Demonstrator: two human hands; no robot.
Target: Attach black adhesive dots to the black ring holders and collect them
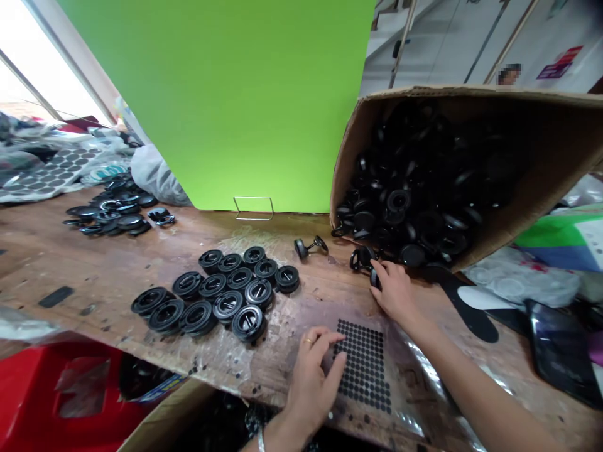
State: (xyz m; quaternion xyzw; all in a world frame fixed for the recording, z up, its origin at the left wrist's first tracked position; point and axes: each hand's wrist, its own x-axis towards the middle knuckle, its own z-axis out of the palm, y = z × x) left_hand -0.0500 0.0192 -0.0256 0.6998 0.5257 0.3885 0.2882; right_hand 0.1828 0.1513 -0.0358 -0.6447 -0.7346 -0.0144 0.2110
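My right hand (pixel 396 292) reaches to the mouth of a tipped cardboard box, its fingers closed round a black round plastic part (pixel 362 258) on the table. My left hand (pixel 313 370), with a ring on one finger, hovers at the left edge of a sheet of small black dots (pixel 362 365). Its thumb and fingers are apart and nothing shows between them. Left of it, several black round plastic discs (pixel 228 304) with slotted centres lie in close rows. A loose black part with two round ends (pixel 311 246) lies between these rows and the box.
The cardboard box (pixel 346 135) lies on its side, full of black parts. Behind the table stands a green panel (pixel 226 100) with a wire stand (pixel 253 208). A pile of black parts (pixel 115 210) is at left. A phone (pixel 560 351) lies at right; a red bin (pixel 28 395) stands low left.
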